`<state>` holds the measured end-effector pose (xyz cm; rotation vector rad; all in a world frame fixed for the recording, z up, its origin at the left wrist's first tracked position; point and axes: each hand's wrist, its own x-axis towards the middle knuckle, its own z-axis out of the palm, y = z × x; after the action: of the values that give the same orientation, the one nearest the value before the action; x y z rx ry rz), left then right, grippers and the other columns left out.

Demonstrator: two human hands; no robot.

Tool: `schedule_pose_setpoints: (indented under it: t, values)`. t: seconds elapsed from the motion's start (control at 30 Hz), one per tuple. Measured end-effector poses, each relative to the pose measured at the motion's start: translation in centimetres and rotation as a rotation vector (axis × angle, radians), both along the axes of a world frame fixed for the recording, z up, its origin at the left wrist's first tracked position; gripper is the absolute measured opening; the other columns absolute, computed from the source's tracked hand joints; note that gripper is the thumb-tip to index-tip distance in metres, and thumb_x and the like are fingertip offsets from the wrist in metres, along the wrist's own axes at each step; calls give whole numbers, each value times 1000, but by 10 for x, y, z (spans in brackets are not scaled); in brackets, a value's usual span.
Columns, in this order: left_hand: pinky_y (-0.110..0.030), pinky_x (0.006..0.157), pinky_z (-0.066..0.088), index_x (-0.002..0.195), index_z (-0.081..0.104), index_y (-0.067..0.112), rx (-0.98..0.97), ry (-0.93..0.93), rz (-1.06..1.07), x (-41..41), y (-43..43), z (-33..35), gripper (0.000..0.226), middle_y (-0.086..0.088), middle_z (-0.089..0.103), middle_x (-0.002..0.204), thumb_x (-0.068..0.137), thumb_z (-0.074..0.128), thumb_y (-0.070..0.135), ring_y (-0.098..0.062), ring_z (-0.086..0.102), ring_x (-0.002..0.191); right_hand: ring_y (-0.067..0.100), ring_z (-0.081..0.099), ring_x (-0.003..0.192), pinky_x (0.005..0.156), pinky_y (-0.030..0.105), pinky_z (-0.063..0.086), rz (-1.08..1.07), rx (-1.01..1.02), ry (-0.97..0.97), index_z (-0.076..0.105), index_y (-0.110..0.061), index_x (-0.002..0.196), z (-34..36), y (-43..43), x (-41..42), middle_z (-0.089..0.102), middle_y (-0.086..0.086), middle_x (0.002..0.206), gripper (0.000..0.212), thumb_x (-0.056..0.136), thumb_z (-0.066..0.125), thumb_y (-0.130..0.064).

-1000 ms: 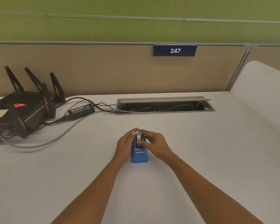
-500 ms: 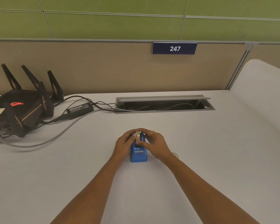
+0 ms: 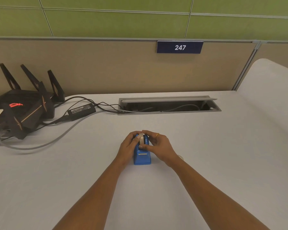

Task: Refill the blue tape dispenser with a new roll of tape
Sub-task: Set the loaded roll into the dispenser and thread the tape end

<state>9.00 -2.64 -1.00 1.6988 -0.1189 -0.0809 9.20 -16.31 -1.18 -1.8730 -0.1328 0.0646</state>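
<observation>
A small blue tape dispenser (image 3: 142, 157) stands on the white desk (image 3: 206, 163) in the middle of the view, its cutter end toward me. A pale roll of tape (image 3: 141, 138) sits upright in its top slot. My left hand (image 3: 129, 146) wraps the dispenser's left side, thumb against the roll. My right hand (image 3: 159, 146), with a gold ring, grips the right side, thumb on the roll's front and fingertips over its top. The dispenser's rear is hidden by my fingers.
A black router (image 3: 22, 112) with antennas sits at the far left, with a power brick (image 3: 81, 110) and cables (image 3: 45, 143) trailing across the desk. An open cable tray (image 3: 170, 105) lies behind the dispenser. A small pale object (image 3: 180, 157) peeks out behind my right wrist.
Both hands stay on the dispenser and roll; my fingers have closed a little tighter over the roll's top. The view shifted slightly.
</observation>
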Motion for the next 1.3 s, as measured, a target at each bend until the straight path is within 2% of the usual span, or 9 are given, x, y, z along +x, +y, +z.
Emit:
schedule_pose_setpoints:
  t: [0.2, 0.37, 0.5, 0.67, 0.83, 1.0, 1.13, 1.3]
  values:
    - [-23, 89, 41, 116, 49, 10, -13, -15, -14, 0, 0, -1, 26, -4, 55, 112, 95, 37, 18, -15, 51, 102, 9, 55, 101, 70, -6, 39, -41, 47, -15, 57, -15, 119, 2, 2, 1, 62, 7, 121, 39, 81, 65, -20]
    - [-29, 93, 41, 118, 48, 9, -9, -11, -16, 1, -1, -2, 27, -7, 54, 115, 94, 37, 17, -17, 51, 104, 9, 56, 103, 77, -2, 40, -23, 68, -19, 57, -14, 119, 2, 2, -1, 63, 7, 120, 40, 80, 66, -17]
    - [-29, 92, 42, 120, 46, 8, 8, -4, -16, 2, 0, -3, 29, -11, 53, 121, 95, 36, 17, -17, 50, 105, 10, 55, 109, 86, 9, 40, -8, 59, -3, 54, -15, 122, 1, 1, 0, 60, 6, 124, 45, 79, 68, -17]
    - [-31, 91, 44, 122, 45, 9, 9, 6, -15, 2, 0, -5, 30, -14, 53, 123, 95, 36, 18, -17, 51, 105, 8, 53, 106, 77, -4, 36, -6, 59, -4, 53, -16, 122, -2, 1, 0, 60, 4, 121, 49, 76, 71, -14]
    - [-30, 91, 44, 119, 46, 11, 10, 0, -17, 2, 1, -7, 28, -13, 53, 122, 95, 36, 18, -17, 52, 103, 7, 55, 101, 72, -5, 41, -1, 89, -17, 54, -15, 118, -1, 1, -1, 59, -4, 108, 48, 73, 73, -11]
    - [-31, 95, 41, 116, 48, 10, 13, -29, -20, 3, 1, -6, 25, -14, 54, 122, 95, 36, 16, -17, 51, 105, 9, 58, 100, 73, -1, 45, -26, 157, -10, 59, -17, 113, 2, 4, -1, 63, -4, 107, 38, 78, 69, -23]
    - [-31, 96, 40, 120, 47, 6, 29, -32, -23, 3, 1, -7, 29, -15, 54, 124, 95, 36, 16, -18, 50, 107, 8, 58, 97, 71, -2, 44, -52, 158, -28, 60, -17, 110, 2, 5, -1, 62, -6, 104, 31, 80, 66, -22]
    - [-33, 97, 41, 121, 46, 8, 25, -25, -18, 3, 1, -7, 29, -14, 53, 124, 95, 36, 16, -17, 50, 107, 7, 58, 97, 72, -2, 44, -29, 155, -25, 59, -15, 112, 1, 4, 0, 62, -5, 105, 36, 78, 68, -19]
